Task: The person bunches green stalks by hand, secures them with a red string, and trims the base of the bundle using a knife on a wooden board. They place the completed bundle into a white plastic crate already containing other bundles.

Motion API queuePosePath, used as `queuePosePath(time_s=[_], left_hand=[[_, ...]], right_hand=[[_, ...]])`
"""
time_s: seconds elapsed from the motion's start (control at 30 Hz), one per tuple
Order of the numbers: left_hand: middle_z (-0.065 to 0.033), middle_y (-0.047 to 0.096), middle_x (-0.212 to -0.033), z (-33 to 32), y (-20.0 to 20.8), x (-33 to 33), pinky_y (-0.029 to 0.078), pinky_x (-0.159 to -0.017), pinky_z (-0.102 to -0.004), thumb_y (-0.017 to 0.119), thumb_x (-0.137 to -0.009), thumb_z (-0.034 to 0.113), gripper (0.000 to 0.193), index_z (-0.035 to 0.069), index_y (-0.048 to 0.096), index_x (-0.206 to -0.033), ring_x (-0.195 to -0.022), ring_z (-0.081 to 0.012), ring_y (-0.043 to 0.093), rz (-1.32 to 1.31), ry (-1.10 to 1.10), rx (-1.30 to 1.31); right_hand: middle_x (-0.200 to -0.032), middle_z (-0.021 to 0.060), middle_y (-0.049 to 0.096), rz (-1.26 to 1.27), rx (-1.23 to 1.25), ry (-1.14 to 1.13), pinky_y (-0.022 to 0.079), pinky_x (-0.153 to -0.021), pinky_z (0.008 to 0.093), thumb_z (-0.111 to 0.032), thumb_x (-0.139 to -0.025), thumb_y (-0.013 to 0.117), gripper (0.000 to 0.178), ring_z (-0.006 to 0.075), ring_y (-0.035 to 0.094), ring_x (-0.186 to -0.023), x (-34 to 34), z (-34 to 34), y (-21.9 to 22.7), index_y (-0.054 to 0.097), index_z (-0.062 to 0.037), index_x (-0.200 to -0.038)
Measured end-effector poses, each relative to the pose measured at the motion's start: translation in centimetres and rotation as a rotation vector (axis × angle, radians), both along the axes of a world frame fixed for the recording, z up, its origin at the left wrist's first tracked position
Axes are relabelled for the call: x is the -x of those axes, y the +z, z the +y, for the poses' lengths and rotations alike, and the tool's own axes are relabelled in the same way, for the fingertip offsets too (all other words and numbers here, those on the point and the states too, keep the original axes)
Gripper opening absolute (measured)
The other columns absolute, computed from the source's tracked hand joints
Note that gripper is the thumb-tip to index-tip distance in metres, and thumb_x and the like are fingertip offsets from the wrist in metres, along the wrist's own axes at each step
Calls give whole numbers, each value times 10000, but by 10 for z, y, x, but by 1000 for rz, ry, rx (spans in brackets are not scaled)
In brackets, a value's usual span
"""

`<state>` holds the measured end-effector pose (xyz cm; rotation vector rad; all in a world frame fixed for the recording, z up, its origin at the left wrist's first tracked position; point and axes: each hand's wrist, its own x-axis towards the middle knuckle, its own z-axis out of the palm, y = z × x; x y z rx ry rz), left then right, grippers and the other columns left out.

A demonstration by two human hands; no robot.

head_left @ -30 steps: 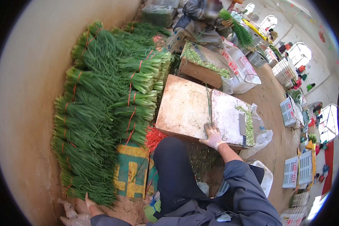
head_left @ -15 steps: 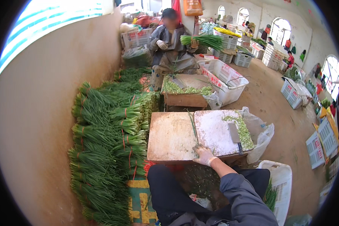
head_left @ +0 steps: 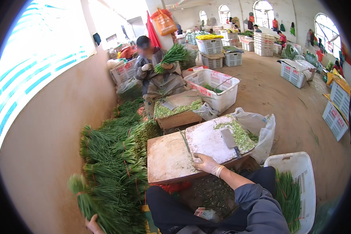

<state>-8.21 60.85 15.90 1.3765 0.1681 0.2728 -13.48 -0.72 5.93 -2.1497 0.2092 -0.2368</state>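
At the lower left my left hand (head_left: 93,225) grips a bundle of green chives (head_left: 84,199), tilted and blurred, beside the stacked bundles (head_left: 115,171). An orange-red band circles the held bundle. My gloved right hand (head_left: 207,164) rests open at the near edge of the wooden cutting board (head_left: 163,160), fingers apart, close to a thin green stalk (head_left: 184,140). To its right, a cleaver (head_left: 228,138) with a black handle lies on the white cutting surface (head_left: 204,140), next to chopped green and pale trimmings (head_left: 241,136).
A white crate (head_left: 306,183) with chive bundles stands at my right. A plastic bag (head_left: 263,132) hangs at the board's right edge. Ahead, a co-worker (head_left: 156,70) holds chives behind another board (head_left: 183,101), beside a white crate (head_left: 226,93). A wall (head_left: 58,117) runs along the left.
My left hand has come into view at lower left with a chive bundle. The view has shifted, showing more of the right-hand crate. My right hand stays at the board's near edge.
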Motion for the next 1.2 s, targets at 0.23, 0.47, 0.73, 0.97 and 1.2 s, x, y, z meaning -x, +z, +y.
queuePosePath(time_s=[0.23,0.47,0.73,0.97,1.2], left_hand=[[-119,717,-1111,-230,54,-12,552,-872,-335,726,-694,-30,547,-65,653,-1235,-947,-223,683,-85,-437,-104],[-99,741,-1135,-418,12,42,540,-940,-327,806,-744,-4,562,-64,659,-1284,-996,-171,683,-87,-1201,-209],[-156,682,-1242,-443,-72,-6,556,-906,-372,851,-851,225,715,-44,547,-1440,-1050,-218,660,-13,-1315,-566],[-166,582,-1438,-483,-112,6,436,-1123,-385,847,-869,331,845,-63,447,-1500,-1315,-262,551,42,-1423,-160],[-89,640,-1332,-497,-172,10,486,-1045,-372,901,-804,427,856,-19,527,-1432,-1203,-213,606,162,-1397,59]], right_hand=[[-1606,200,431,-169,-641,124,303,-1231,397,-600,-955,680,968,293,389,-1500,36,6,71,353,74,-1568],[-1437,75,583,-479,-1097,33,368,-1152,407,-497,-873,829,828,218,498,-1347,103,-14,87,510,-37,-1484],[-1281,45,696,-459,-1026,-317,458,-1057,353,-228,-850,889,563,151,603,-1189,133,-37,11,662,-32,-1327],[-1169,114,759,-186,-685,-241,515,-989,344,-361,-791,930,600,169,679,-1089,95,-20,1,723,25,-1202],[-1266,171,703,-150,-591,-223,465,-1071,368,-458,-857,857,763,228,633,-1210,89,-27,-37,583,29,-1377]])
